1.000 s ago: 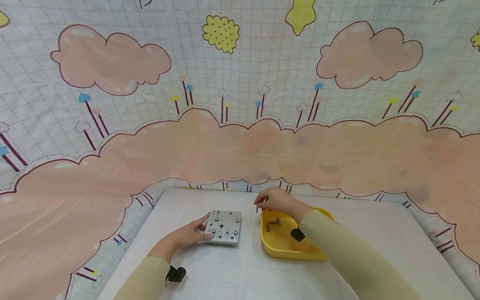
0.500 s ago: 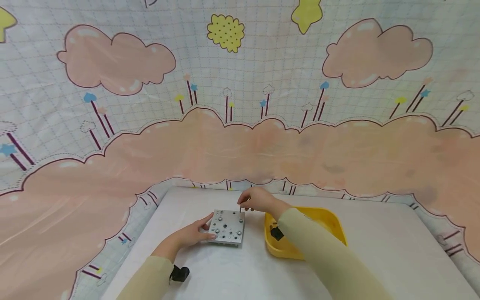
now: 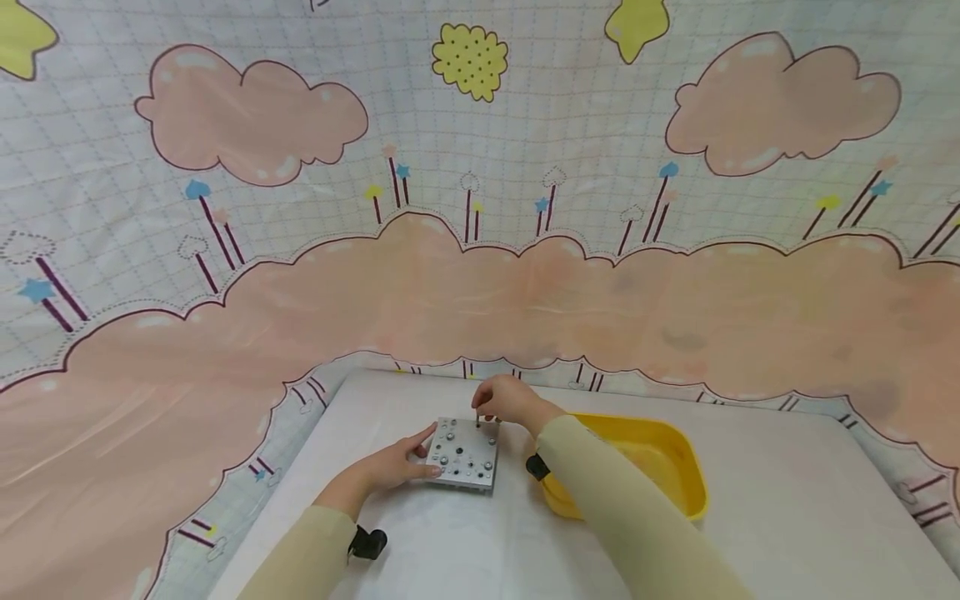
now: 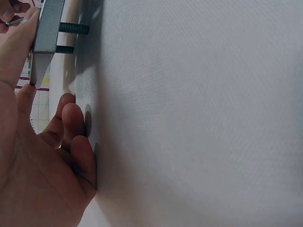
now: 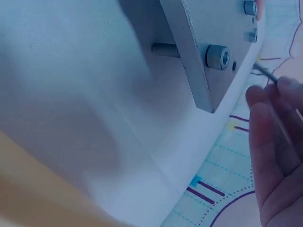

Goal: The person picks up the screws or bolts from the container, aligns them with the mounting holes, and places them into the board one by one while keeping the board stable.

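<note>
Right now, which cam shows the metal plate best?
Head view: the metal plate shows its whole top face with its screws, left hand on its left edge, right hand at its far edge. Left wrist sees only its edge; right wrist a blurred corner.

Open table [image 3: 787, 500] to the right & near side, wide room to pass. Yellow tray [image 3: 675, 467] blocks just right of the metal plate [image 3: 465, 457]; right forearm crosses over its near-left corner. Left hand [image 3: 393, 462] shuts off plate's left edge. Far side: narrow strip, then backdrop cloth [image 3: 480, 283] close behind.
</note>
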Available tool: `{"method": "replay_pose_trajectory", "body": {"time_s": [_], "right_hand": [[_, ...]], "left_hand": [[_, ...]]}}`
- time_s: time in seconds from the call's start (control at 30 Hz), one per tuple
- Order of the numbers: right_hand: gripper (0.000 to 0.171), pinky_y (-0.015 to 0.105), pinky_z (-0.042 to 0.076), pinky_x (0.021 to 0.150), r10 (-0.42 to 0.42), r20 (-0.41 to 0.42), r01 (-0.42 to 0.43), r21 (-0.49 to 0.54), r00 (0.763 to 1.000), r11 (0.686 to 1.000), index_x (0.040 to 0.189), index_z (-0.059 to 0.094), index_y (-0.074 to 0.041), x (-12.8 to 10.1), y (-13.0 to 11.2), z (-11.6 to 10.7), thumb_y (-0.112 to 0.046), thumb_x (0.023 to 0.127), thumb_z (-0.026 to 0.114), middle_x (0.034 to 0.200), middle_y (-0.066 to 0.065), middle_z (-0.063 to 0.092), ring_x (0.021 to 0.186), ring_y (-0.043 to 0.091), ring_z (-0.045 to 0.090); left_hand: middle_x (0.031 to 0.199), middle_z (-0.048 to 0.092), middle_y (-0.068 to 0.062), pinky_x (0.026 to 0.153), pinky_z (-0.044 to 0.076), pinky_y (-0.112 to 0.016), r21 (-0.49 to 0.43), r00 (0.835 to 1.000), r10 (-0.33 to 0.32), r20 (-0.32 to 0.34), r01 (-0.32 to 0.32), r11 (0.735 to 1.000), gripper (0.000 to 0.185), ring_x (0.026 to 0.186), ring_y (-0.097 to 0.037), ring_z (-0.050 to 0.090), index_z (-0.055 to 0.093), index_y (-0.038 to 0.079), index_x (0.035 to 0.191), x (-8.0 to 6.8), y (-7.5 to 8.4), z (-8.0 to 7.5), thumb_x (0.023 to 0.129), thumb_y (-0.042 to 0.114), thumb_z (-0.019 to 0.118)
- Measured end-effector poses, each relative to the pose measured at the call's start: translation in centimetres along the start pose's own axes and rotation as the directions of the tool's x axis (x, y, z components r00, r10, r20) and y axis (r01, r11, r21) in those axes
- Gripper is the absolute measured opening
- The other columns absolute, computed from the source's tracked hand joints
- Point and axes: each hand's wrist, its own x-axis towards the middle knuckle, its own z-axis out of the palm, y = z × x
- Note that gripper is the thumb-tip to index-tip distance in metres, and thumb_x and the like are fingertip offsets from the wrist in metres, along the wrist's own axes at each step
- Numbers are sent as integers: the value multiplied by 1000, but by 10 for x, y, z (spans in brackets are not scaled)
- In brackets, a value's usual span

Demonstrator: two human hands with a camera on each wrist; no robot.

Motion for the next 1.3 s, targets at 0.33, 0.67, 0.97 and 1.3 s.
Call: {"method": "replay_pose_trajectory", "body": {"time_s": [0.33, 0.67, 0.97, 1.3], "right_hand": [[5, 29, 48, 69, 43, -19, -45, -136, 999, 990, 94, 74, -9, -1, -1, 3, -8, 92, 69, 81, -4, 65, 72, 13, 58], [8, 29, 49, 70, 38, 11, -35, -202, 999, 979, 90, 72, -15, -3, 0, 8, -9, 93, 69, 81, -3, 63, 72, 13, 58], [10, 30, 48, 74, 27, 28, -20, -240, 999, 971, 91, 73, -18, -3, -2, 4, -9, 92, 69, 84, -4, 63, 76, 13, 57], [14, 31, 48, 80, -57, 32, 63, -220, 998, 973, 105, 75, -12, -2, -3, -8, -14, 93, 70, 89, -6, 65, 84, 14, 57]], "left_hand": [[123, 53, -6, 100, 36, -58, 4, 1000, -7, -1, 7, 1000, 95, 110, -27, 48, 28, 29, 158, 1, 6, 1, 80, 56, 76], [121, 53, -4, 101, 36, -55, 12, 1000, -6, -8, 6, 1000, 91, 108, -25, 48, 28, 30, 158, 3, 7, 4, 83, 49, 76], [123, 52, -6, 101, 35, -57, 17, 1000, -7, 7, 7, 1000, 95, 109, -27, 47, 25, 29, 158, 2, 9, 0, 82, 56, 74], [124, 53, -5, 101, 34, -59, 4, 999, -36, -6, 36, 999, 93, 111, -27, 48, 26, 31, 158, 2, 1, -1, 82, 53, 76]]}}
